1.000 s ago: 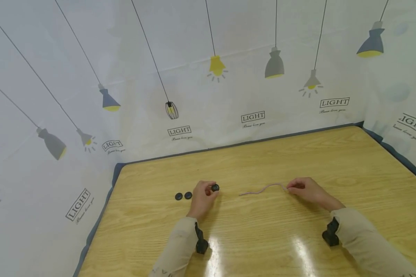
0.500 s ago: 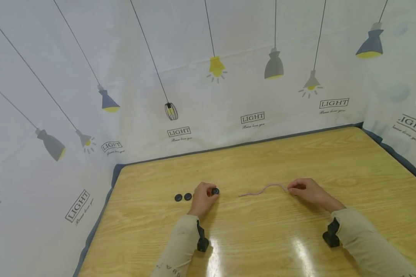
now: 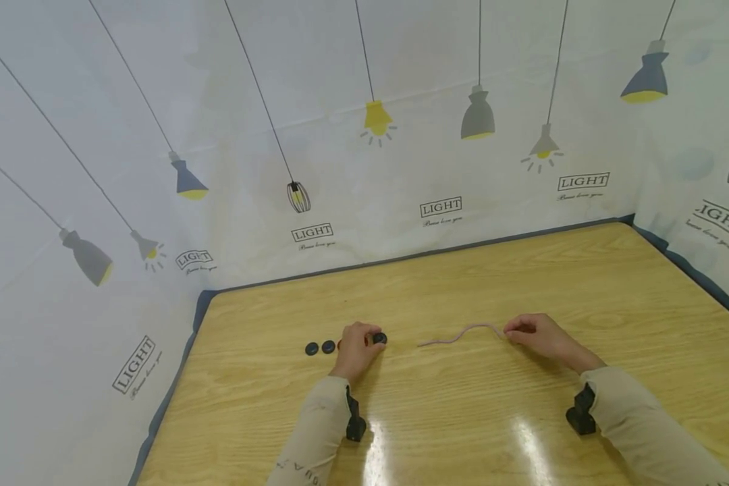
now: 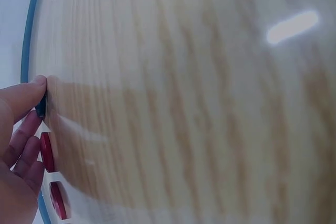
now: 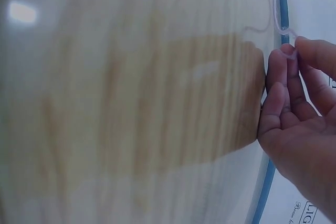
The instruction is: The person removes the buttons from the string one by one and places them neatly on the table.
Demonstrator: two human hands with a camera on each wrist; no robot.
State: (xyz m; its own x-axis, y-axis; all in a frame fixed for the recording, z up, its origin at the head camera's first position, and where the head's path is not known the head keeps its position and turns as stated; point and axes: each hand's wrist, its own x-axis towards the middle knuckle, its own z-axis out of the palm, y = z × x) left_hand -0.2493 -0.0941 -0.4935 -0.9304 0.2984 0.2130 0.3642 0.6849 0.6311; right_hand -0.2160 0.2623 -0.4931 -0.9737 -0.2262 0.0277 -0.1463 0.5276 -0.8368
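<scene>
Two dark buttons [image 3: 320, 347] are seen lying side by side on the wooden table [image 3: 462, 418], furthest to the left and just beside the left hand [image 3: 355, 347]. In the left wrist view, two red buttons [image 4: 52, 177] are shown close under the curled fingers [image 4: 23, 145] of that hand; whether they are touched cannot be told.

A third dark button [image 3: 379, 338] is pinched between the thumb and fingertips of the left hand, low against the table top. The hand is closed around it, with the knuckles turned upward.

To the right of this, a thin pale cord [image 3: 458, 335] is laid in a wavy line across the table, its left end lying free and well apart from the pinched button.

The right end of the cord is pinched by the right hand [image 3: 537, 335], whose fingers are drawn tightly together around it; in the right wrist view the strand is seen rising from between the fingertips [image 5: 287, 61].

Both forearms are covered by beige sleeves [image 3: 316, 432], and a black strap is worn at each wrist. Behind the table, a white backdrop [image 3: 364, 135] printed with hanging lamps is seen.
</scene>
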